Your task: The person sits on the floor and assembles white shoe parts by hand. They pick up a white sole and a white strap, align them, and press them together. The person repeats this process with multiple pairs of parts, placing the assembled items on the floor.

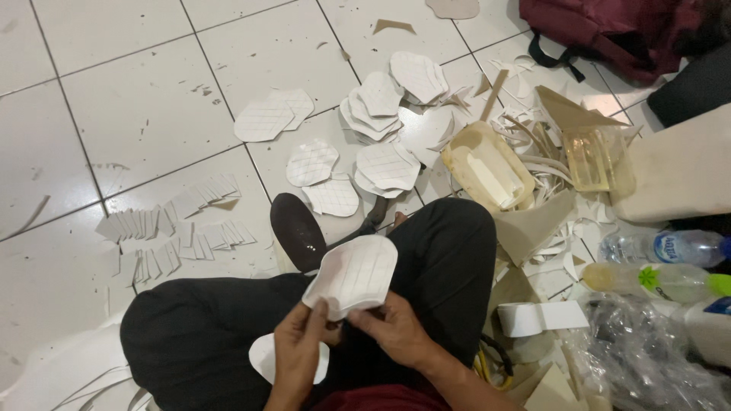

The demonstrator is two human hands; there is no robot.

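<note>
Left hand (298, 344) and right hand (392, 329) both pinch a white grid-lined cutout (354, 275) above the lap | clear bottles (662, 265), blue and green labels, at the floor's right edge.

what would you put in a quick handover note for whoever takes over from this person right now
Left hand: grips the lower left edge of a white shield-shaped cut sheet with ruled grid lines, held over the lap.
Right hand: pinches the same sheet's lower right edge.
A second plain white piece lies on the lap under the left hand.
Done: stacks of similar white grid-lined cut shapes lie on the tiled floor ahead; small white rectangular strips are fanned out to the left.
Left: cannot tell how many remain. Offcuts, a yellowish plastic tray and clear plastic bottles sit to the right.
</note>
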